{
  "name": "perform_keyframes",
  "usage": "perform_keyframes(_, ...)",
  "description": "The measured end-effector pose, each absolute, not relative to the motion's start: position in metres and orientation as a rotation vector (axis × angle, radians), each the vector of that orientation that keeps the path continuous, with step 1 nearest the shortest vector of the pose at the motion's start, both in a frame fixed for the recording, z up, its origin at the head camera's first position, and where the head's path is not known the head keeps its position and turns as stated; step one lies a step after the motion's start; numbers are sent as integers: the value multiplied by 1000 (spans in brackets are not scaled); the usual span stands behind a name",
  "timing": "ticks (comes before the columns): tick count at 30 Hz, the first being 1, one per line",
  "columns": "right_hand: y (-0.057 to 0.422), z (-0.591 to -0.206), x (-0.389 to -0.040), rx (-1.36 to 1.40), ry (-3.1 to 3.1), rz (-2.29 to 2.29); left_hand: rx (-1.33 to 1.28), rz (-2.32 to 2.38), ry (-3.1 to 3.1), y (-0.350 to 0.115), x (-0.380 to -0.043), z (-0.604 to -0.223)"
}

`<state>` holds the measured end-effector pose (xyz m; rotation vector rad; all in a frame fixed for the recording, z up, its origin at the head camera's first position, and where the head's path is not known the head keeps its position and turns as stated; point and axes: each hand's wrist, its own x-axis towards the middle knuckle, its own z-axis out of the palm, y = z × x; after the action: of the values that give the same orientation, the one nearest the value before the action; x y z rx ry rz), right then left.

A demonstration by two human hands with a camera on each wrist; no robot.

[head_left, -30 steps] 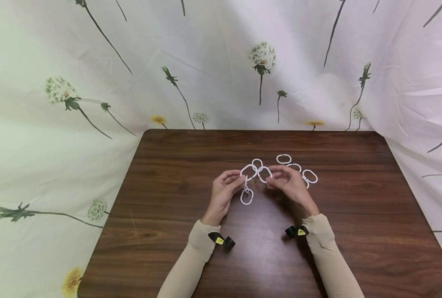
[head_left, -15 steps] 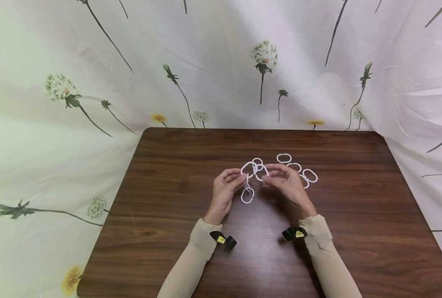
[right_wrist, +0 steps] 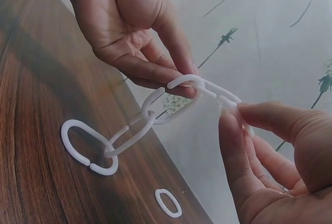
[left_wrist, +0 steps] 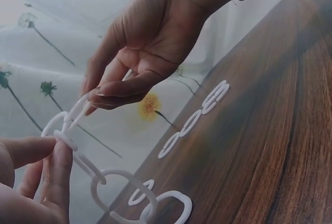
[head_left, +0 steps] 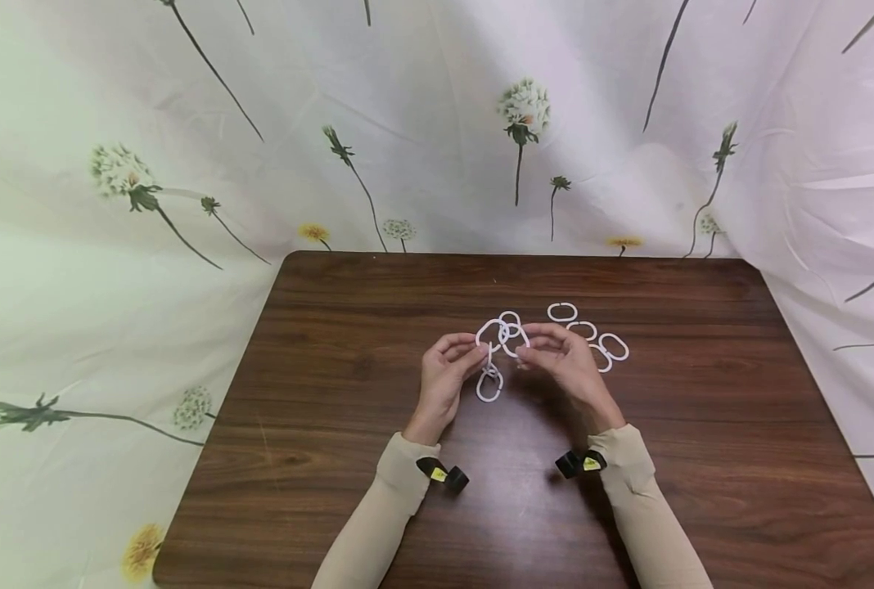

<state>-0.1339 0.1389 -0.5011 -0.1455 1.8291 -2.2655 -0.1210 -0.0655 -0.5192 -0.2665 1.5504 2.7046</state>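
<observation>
In the head view my left hand (head_left: 443,376) pinches a white oval plastic chain link (head_left: 484,325) between thumb and fingers. More joined links dangle below it, ending in a lowest link (head_left: 479,387) that hangs over the table. Opposite, my right hand (head_left: 573,368) pinches another white link (head_left: 528,337), which overlaps the left one where they meet, with a further loop behind them. The right wrist view shows the hanging link (right_wrist: 72,154) with a small gap in its side. Fingertips of both hands are close together there, partly hiding the held links.
Several loose white links lie behind and right of my right hand, among them a far link (head_left: 562,304) and a right-hand link (head_left: 624,347). They lie on the dark wooden table (head_left: 319,368). A flower-patterned cloth (head_left: 422,123) hangs behind it.
My right hand has shifted a little left, bringing its link closer so that it overlaps the left hand's link more. The left hand has barely moved.
</observation>
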Motion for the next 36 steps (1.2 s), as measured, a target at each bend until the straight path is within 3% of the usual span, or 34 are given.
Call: perform_keyframes(36, 141, -494, -135, -134, 1773, -2339, -318, 2623, 1678, -61, -116, -524)
